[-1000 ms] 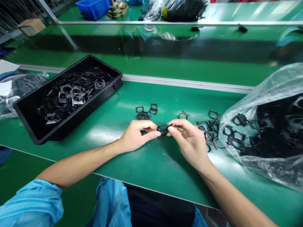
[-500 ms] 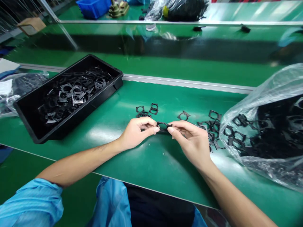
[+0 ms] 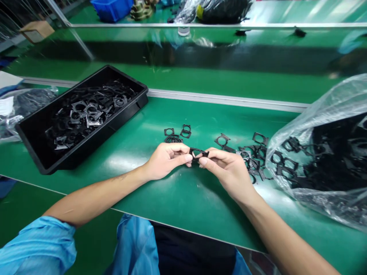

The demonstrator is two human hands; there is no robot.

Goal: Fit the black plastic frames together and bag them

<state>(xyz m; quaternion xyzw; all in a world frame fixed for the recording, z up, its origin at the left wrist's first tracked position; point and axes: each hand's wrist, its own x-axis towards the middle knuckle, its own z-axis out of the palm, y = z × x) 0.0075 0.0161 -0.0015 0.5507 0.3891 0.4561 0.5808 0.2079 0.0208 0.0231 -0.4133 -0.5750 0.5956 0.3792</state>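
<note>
Between my two hands is a small black plastic frame [image 3: 191, 151] with a round opening. My left hand [image 3: 168, 160] pinches its left end between thumb and fingers. At its right end, my right hand [image 3: 228, 168] grips it too, with the thumb now at the lower edge. Just beyond my left hand lie several loose black frames [image 3: 169, 131] of the same kind. Past my right hand rests another frame [image 3: 221, 140], with a heap of them [image 3: 258, 152] to its right.
A black tray [image 3: 137, 103] with many such frames stands at the left. On the right, a clear plastic bag [image 3: 312, 110] full of black parts lies open towards the heap. A metal rail [image 3: 223, 100] runs along the table's back. Another bag [image 3: 31, 101] sits far left.
My right thumb and fingers have shifted slightly left and down along the frame's right end. My left hand keeps its pinch, nearly unmoved.
</note>
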